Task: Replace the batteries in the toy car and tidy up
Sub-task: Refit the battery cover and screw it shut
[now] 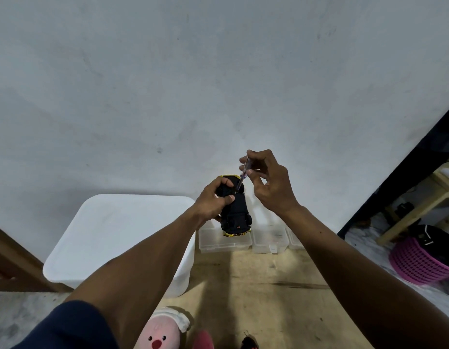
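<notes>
One toy car [235, 210], underside up, is gripped by the left hand [210, 203]; the right hand [270, 183] pinches one screwdriver [244, 173] against it. Three clear trays [268, 241] lie beneath the car; its yellow lettering is unreadable.

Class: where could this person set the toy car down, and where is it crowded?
Free: the bare wooden board between the white bin and the pink basket, in front of the clear trays; also the bin's flat lid. Crowded: the near edge by the pink plush toy.
</notes>
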Action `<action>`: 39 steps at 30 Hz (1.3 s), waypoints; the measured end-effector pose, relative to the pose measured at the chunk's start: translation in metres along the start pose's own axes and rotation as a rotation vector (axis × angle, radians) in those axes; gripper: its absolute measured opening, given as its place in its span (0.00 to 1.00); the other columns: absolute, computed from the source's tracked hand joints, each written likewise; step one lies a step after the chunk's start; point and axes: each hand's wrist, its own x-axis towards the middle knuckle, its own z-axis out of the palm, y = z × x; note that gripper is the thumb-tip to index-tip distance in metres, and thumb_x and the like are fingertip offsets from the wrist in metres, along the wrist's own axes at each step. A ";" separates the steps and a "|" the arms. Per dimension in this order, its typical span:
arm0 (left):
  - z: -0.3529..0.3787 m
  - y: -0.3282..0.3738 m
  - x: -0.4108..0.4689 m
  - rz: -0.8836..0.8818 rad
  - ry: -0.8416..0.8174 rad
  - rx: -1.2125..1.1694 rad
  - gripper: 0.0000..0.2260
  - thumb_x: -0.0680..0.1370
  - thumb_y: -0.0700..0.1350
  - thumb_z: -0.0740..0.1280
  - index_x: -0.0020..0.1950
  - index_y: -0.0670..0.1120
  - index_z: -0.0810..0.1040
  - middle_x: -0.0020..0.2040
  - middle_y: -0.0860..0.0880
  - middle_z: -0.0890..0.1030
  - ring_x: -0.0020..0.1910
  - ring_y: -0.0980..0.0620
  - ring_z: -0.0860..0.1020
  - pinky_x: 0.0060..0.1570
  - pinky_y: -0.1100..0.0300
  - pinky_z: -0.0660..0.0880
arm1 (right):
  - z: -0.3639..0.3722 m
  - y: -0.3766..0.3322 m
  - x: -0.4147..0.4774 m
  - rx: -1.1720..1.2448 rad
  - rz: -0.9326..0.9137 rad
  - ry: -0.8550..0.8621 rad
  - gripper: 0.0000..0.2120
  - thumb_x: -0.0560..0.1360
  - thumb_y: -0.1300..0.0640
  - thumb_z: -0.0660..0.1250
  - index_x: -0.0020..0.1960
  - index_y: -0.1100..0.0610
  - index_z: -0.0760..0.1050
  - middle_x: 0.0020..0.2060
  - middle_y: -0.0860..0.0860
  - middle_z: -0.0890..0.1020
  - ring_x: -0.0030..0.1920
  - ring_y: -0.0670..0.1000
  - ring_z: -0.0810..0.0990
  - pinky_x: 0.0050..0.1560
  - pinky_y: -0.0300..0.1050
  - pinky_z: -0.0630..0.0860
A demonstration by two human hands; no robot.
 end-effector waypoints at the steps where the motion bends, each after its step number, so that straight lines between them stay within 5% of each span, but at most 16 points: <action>1: 0.000 0.001 0.000 0.008 -0.004 0.003 0.09 0.80 0.38 0.66 0.56 0.52 0.74 0.58 0.47 0.76 0.47 0.43 0.81 0.35 0.49 0.82 | 0.001 -0.001 0.001 -0.006 0.002 0.007 0.18 0.77 0.72 0.66 0.63 0.56 0.73 0.50 0.49 0.82 0.50 0.50 0.85 0.53 0.48 0.82; 5: 0.003 0.003 -0.002 0.016 -0.012 -0.024 0.12 0.80 0.36 0.64 0.59 0.51 0.73 0.59 0.50 0.76 0.49 0.44 0.80 0.34 0.51 0.81 | 0.003 0.002 0.002 -0.061 -0.049 0.092 0.16 0.75 0.70 0.69 0.62 0.61 0.76 0.47 0.51 0.81 0.45 0.53 0.84 0.50 0.53 0.82; 10: 0.001 0.002 -0.002 -0.011 0.013 -0.043 0.14 0.80 0.35 0.64 0.61 0.51 0.73 0.59 0.49 0.76 0.47 0.44 0.80 0.32 0.52 0.81 | 0.004 -0.002 0.000 -0.001 0.010 0.068 0.16 0.77 0.72 0.65 0.63 0.60 0.74 0.56 0.54 0.82 0.56 0.49 0.84 0.58 0.46 0.80; 15: 0.000 0.001 -0.003 -0.021 0.017 -0.057 0.14 0.80 0.35 0.64 0.61 0.51 0.73 0.57 0.50 0.77 0.46 0.45 0.80 0.31 0.55 0.80 | 0.006 -0.001 0.001 -0.016 -0.029 0.145 0.16 0.74 0.69 0.72 0.59 0.57 0.77 0.44 0.54 0.82 0.44 0.52 0.85 0.50 0.49 0.83; 19: -0.002 0.002 -0.001 -0.029 0.026 -0.062 0.13 0.80 0.35 0.64 0.60 0.51 0.74 0.55 0.50 0.77 0.46 0.44 0.81 0.30 0.55 0.80 | 0.009 -0.001 0.001 -0.004 -0.032 0.094 0.16 0.76 0.69 0.69 0.62 0.61 0.76 0.53 0.54 0.83 0.55 0.51 0.84 0.57 0.50 0.82; 24: -0.002 0.005 0.001 -0.025 0.023 -0.067 0.14 0.80 0.35 0.65 0.60 0.52 0.74 0.56 0.50 0.77 0.46 0.45 0.81 0.31 0.55 0.80 | 0.012 0.000 0.005 -0.050 -0.034 0.161 0.15 0.75 0.69 0.71 0.60 0.63 0.77 0.44 0.52 0.82 0.46 0.51 0.84 0.47 0.50 0.84; 29: -0.006 0.004 0.003 -0.038 0.036 -0.077 0.14 0.80 0.35 0.65 0.60 0.51 0.74 0.56 0.50 0.77 0.47 0.43 0.81 0.32 0.53 0.81 | 0.011 0.000 0.005 -0.002 0.012 0.106 0.19 0.76 0.72 0.67 0.64 0.60 0.74 0.55 0.54 0.83 0.56 0.49 0.83 0.57 0.49 0.82; 33: -0.006 0.006 0.003 -0.030 0.021 -0.075 0.14 0.79 0.35 0.65 0.60 0.51 0.74 0.57 0.50 0.77 0.46 0.44 0.81 0.31 0.54 0.80 | 0.013 0.003 0.009 -0.048 -0.034 0.158 0.17 0.74 0.70 0.71 0.62 0.62 0.77 0.46 0.54 0.83 0.46 0.54 0.85 0.48 0.51 0.83; 37: -0.006 0.006 0.003 -0.032 0.020 -0.078 0.14 0.80 0.35 0.65 0.60 0.51 0.74 0.58 0.48 0.77 0.46 0.43 0.81 0.31 0.55 0.80 | 0.013 0.002 0.011 -0.018 -0.024 0.122 0.20 0.75 0.71 0.69 0.65 0.62 0.74 0.55 0.54 0.82 0.57 0.51 0.83 0.59 0.49 0.80; 39: -0.007 0.005 0.004 -0.040 0.023 -0.078 0.14 0.80 0.35 0.65 0.61 0.51 0.74 0.58 0.49 0.77 0.46 0.44 0.81 0.31 0.54 0.80 | 0.013 0.000 0.012 -0.010 0.019 0.107 0.20 0.75 0.72 0.67 0.65 0.61 0.74 0.54 0.53 0.82 0.55 0.50 0.84 0.57 0.47 0.81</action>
